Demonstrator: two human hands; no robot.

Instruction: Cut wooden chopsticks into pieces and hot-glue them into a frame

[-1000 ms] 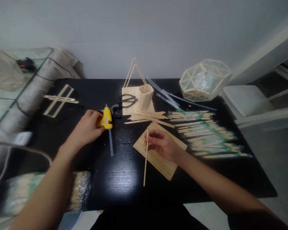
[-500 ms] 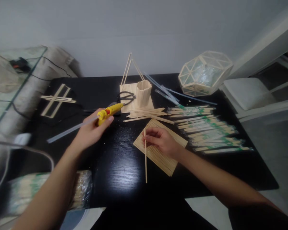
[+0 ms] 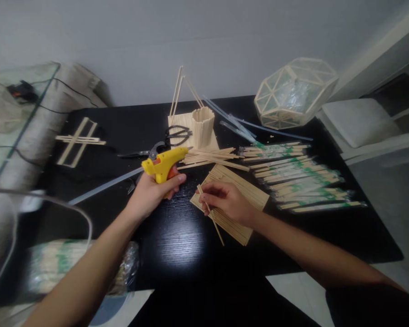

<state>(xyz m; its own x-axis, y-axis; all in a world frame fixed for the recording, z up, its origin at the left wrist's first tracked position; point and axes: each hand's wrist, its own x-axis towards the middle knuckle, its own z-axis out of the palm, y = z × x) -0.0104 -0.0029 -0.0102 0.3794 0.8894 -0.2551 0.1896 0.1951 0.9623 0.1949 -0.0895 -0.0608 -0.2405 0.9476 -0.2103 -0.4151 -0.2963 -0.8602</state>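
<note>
My left hand (image 3: 160, 186) is wrapped round the handle of a yellow glue gun (image 3: 167, 161), its nozzle pointing right and a clear glue stick (image 3: 105, 185) sticking out of its back. Between the fingertips of my right hand (image 3: 225, 197) is a thin wooden chopstick (image 3: 215, 222), slanting down toward me. Under that hand lies a flat panel of chopsticks (image 3: 247, 190) set side by side. A loose pile of chopsticks (image 3: 218, 156) lies just behind the panel. Black-handled scissors (image 3: 179, 132) rest behind the glue gun.
At the back, a chopstick cup (image 3: 203, 129) stands on a wooden base with tall sticks. Wrapped chopsticks (image 3: 303, 181) lie to the right, below a faceted stick-framed ball (image 3: 295, 93). On the left are a crossed stick frame (image 3: 77, 141), a grey cable (image 3: 64, 200) and a bagged bundle (image 3: 54, 263).
My left hand has moved right with the glue gun, bringing it closer to my right hand. The chopstick has tilted, its upper end shifting left and its lower end right.
</note>
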